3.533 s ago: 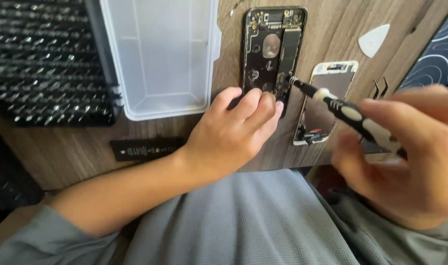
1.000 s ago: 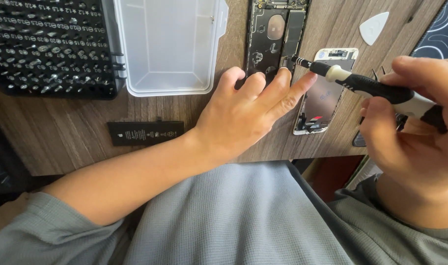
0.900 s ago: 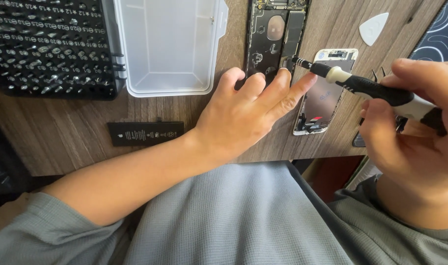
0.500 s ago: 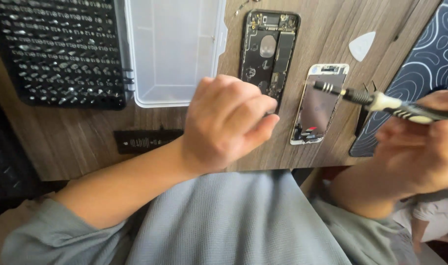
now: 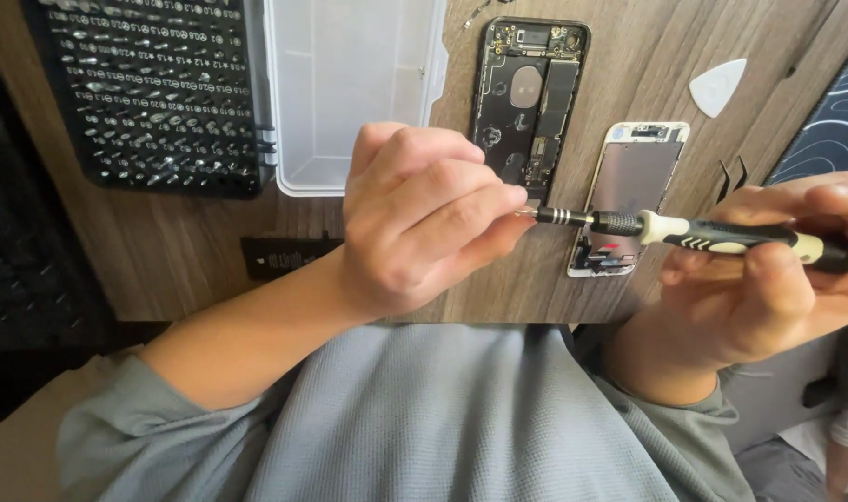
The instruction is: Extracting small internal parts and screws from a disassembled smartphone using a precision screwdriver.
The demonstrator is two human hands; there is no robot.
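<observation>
The precision screwdriver (image 5: 703,232) lies almost level across the view, its long axis running side to side, metal tip pointing toward the person's left and its black-and-cream handle toward the right. The right hand (image 5: 768,279) wraps the handle from below, fingers curled closed around it and thumb along the top, the wrist coming up from the lower right in a grey sleeve. The left hand (image 5: 424,218) is lifted above the table (image 5: 210,251), fingers bunched together in a loose fist, with fingertips pinched at the screwdriver's tip; whether a bit or screw sits between them cannot be told. Its forearm slants in from the lower left. Both hands hover over the near edge of the table, just in front of the person's body. Behind them an opened phone body (image 5: 531,93) lies flat with its long axis running away from the person, and its detached screen (image 5: 629,195) lies just beside it on the right, parallel. A clear plastic lid (image 5: 350,93) and a black tray of bits (image 5: 145,93) fill the left of the table. A white triangular pick (image 5: 718,88) rests near the far right, and bare wood shows between it and the phone parts.
</observation>
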